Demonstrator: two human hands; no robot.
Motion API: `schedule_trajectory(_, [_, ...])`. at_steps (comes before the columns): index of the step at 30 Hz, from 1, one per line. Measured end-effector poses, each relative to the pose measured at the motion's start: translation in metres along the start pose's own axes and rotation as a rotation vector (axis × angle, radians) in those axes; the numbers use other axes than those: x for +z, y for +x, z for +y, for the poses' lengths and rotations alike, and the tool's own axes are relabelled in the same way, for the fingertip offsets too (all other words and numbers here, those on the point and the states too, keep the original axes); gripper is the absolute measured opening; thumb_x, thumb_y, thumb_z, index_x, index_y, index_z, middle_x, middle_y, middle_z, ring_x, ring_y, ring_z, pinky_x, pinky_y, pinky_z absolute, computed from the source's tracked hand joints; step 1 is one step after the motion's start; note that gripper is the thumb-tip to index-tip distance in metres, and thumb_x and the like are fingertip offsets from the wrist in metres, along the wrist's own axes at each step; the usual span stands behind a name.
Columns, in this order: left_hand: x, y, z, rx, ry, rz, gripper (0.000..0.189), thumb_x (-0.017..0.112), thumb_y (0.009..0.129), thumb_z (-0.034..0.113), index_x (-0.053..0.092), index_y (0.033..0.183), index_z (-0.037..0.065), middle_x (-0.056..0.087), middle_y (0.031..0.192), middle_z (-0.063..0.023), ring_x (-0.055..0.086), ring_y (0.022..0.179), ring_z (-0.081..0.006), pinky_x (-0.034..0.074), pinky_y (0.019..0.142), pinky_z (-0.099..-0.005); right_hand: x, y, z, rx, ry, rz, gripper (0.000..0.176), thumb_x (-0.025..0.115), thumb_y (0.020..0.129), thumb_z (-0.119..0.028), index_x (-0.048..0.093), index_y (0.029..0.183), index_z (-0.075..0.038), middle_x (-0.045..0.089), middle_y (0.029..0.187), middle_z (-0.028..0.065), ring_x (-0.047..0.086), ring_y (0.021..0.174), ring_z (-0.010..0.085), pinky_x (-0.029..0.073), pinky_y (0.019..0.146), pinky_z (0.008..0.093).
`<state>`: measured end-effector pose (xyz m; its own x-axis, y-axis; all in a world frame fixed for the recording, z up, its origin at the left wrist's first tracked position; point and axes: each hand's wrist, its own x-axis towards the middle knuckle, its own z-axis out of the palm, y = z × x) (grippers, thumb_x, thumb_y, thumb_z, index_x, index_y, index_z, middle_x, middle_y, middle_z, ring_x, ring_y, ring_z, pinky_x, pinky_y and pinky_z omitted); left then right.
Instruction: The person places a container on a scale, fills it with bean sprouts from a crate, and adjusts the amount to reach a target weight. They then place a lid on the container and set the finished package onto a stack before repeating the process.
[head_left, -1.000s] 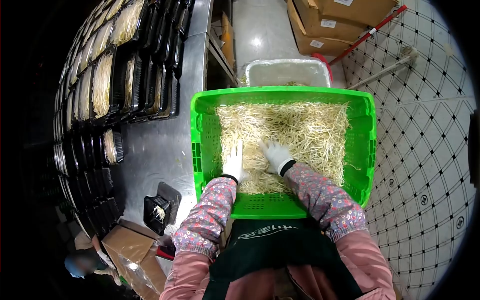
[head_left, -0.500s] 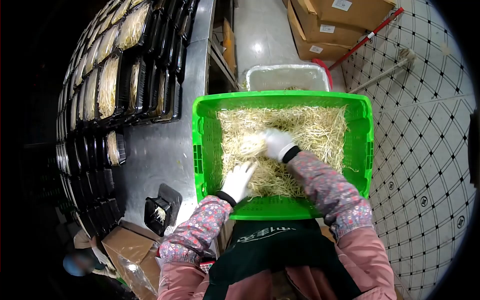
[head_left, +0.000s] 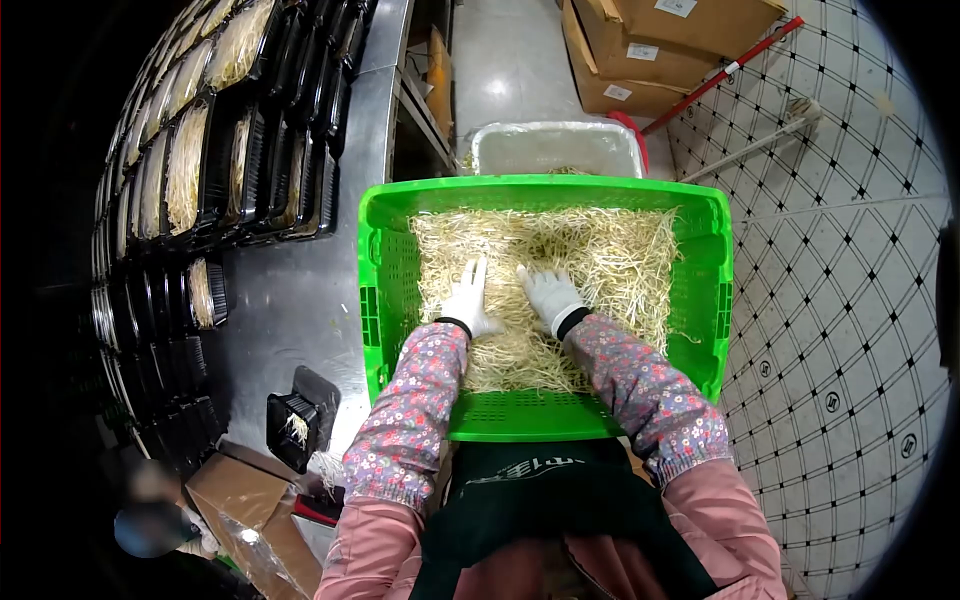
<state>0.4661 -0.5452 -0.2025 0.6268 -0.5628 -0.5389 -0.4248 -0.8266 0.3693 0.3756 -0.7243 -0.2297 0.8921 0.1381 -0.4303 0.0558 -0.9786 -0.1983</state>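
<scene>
A green plastic crate (head_left: 545,428) full of pale bean sprouts (head_left: 625,260) stands in front of me. My left hand (head_left: 468,302), in a white glove, rests on the sprouts left of the middle with its fingers stretched forward. To its right, my right hand (head_left: 552,300), gloved the same way, touches the sprouts with its fingers apart. A strip of sprouts lies between the two hands. Some fingertips are partly hidden among the strands, but neither hand is closed around a bunch.
Left of the crate runs a steel table (head_left: 285,310) with stacked black trays of sprouts (head_left: 188,165). An open black container (head_left: 293,430) holds a few sprouts. Behind the crate are a pale tub (head_left: 555,145) and cardboard boxes (head_left: 640,50). Another person (head_left: 155,515) is at lower left.
My left hand has moved forward over the sprouts, fingers straightened. My right hand, blurred before, is now still and flatter, slightly nearer me. The whole view has shifted a little.
</scene>
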Motion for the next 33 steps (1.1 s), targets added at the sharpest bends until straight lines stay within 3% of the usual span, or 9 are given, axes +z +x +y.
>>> schedule_trajectory(3, [0.016, 0.007, -0.011, -0.114, -0.059, -0.158, 0.076, 0.079, 0.069, 0.028, 0.047, 0.133, 0.006, 0.057, 0.126, -0.0245, 0.061, 0.109, -0.0368, 0.050, 0.093, -0.0426, 0.010, 0.001, 0.012, -0.066, 0.125, 0.142, 0.019, 0.061, 0.077, -0.010, 0.062, 0.096, -0.006, 0.069, 0.088, 0.0133, 0.066, 0.086, 0.0314, 0.054, 0.076, 0.0393])
schedule_trajectory(6, [0.007, -0.016, -0.009, -0.033, -0.049, -0.077, 0.045, 0.070, 0.075, 0.019, 0.057, 0.115, 0.002, 0.064, 0.105, -0.0234, 0.063, 0.099, -0.0383, 0.050, 0.088, -0.0431, -0.022, -0.007, 0.037, 0.002, 0.225, 0.115, 0.019, 0.060, 0.077, -0.008, 0.065, 0.096, -0.007, 0.069, 0.092, 0.0158, 0.066, 0.090, 0.0328, 0.053, 0.080, 0.0419])
schedule_trajectory(10, [-0.006, -0.044, -0.011, 0.041, -0.084, -0.017, 0.052, 0.072, 0.073, 0.016, 0.057, 0.122, 0.010, 0.061, 0.115, -0.0180, 0.060, 0.105, -0.0351, 0.050, 0.089, -0.0419, -0.080, -0.008, 0.066, 0.207, 0.487, 0.010, 0.024, 0.060, 0.083, -0.015, 0.066, 0.106, -0.011, 0.068, 0.101, 0.0148, 0.063, 0.098, 0.0360, 0.052, 0.085, 0.0430])
schedule_trajectory(12, [0.015, -0.043, -0.020, 0.162, -0.110, 0.060, 0.066, 0.077, 0.069, 0.020, 0.053, 0.130, 0.012, 0.054, 0.126, -0.0184, 0.055, 0.114, -0.0358, 0.047, 0.095, -0.0422, -0.080, -0.003, 0.054, 0.089, 0.595, 0.215, 0.031, 0.063, 0.084, -0.024, 0.065, 0.111, -0.008, 0.065, 0.108, 0.0184, 0.061, 0.102, 0.0361, 0.049, 0.090, 0.0430])
schedule_trajectory(17, [0.017, -0.072, -0.014, 0.035, -0.237, 0.139, 0.113, 0.088, 0.057, 0.034, 0.028, 0.150, 0.012, 0.015, 0.155, -0.0268, 0.023, 0.140, -0.0436, 0.024, 0.116, -0.0456, -0.021, 0.041, 0.009, -0.184, 0.274, -0.018, 0.067, 0.072, 0.073, -0.023, 0.047, 0.132, -0.004, 0.059, 0.121, 0.0208, 0.055, 0.114, 0.0375, 0.045, 0.099, 0.0425])
schedule_trajectory(21, [0.072, -0.087, -0.075, -0.262, -0.866, 0.168, 0.092, 0.073, 0.084, 0.031, 0.019, 0.150, -0.004, 0.036, 0.148, -0.0232, 0.036, 0.138, -0.0285, 0.025, 0.115, -0.0349, -0.039, 0.062, 0.009, -0.204, 0.260, -0.310, 0.085, 0.076, 0.071, -0.032, 0.038, 0.140, 0.002, 0.051, 0.133, 0.0237, 0.049, 0.124, 0.0378, 0.041, 0.105, 0.0403])
schedule_trajectory(25, [0.095, -0.067, -0.054, -0.490, -1.184, 0.268, 0.056, 0.054, 0.098, 0.034, 0.043, 0.142, 0.001, 0.048, 0.141, -0.0154, 0.047, 0.126, -0.0228, 0.042, 0.100, -0.0327, -0.057, 0.062, -0.025, -0.110, 0.449, -0.119, 0.109, 0.077, 0.069, -0.056, 0.028, 0.148, 0.001, 0.038, 0.146, 0.0262, 0.040, 0.134, 0.0370, 0.036, 0.109, 0.0390])
schedule_trajectory(28, [0.111, -0.079, -0.057, -0.477, -1.251, 0.331, 0.055, 0.052, 0.098, 0.032, 0.038, 0.147, 0.012, 0.045, 0.144, -0.0123, 0.049, 0.123, -0.0240, 0.043, 0.098, -0.0399, -0.053, 0.030, -0.058, -0.122, 0.331, -0.289, 0.125, 0.079, 0.060, -0.065, 0.023, 0.149, 0.002, 0.038, 0.146, 0.0261, 0.041, 0.132, 0.0375, 0.033, 0.110, 0.0454])
schedule_trajectory(33, [0.060, -0.147, -0.036, -0.274, -1.372, 0.262, 0.052, 0.049, 0.101, 0.028, 0.036, 0.147, 0.007, 0.045, 0.145, -0.0088, 0.051, 0.124, -0.0210, 0.042, 0.100, -0.0357, -0.044, -0.034, -0.107, -0.119, 0.099, 0.016, 0.131, 0.085, 0.051, -0.057, 0.018, 0.151, -0.006, 0.036, 0.145, 0.0273, 0.037, 0.133, 0.0426, 0.030, 0.107, 0.0565])
